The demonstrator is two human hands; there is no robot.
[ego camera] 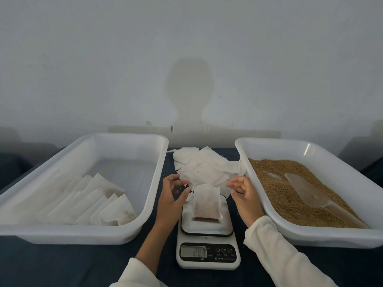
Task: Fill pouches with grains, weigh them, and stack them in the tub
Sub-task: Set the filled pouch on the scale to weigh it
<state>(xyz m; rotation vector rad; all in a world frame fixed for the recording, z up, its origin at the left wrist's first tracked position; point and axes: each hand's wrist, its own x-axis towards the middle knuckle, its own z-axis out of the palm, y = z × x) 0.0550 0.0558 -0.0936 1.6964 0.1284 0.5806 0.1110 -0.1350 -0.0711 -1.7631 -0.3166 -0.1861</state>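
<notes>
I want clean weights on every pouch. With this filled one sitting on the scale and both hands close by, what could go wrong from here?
The left hand hovers by the filled pouch; a brush could skew the reading on the scale. The pouch stands upright and could topple. The empty pouches heaped just behind might slide onto the platform.

So you only get the two forearms here — both in long cream-white sleeves, soft-looking knit or fleece kind of fabric. The left sleeve [137, 274] is pushed back well up the forearm, the right sleeve [275, 251] reaches nearly to the wrist. Bare hands — no rings, watch or gloves showing.
</notes>
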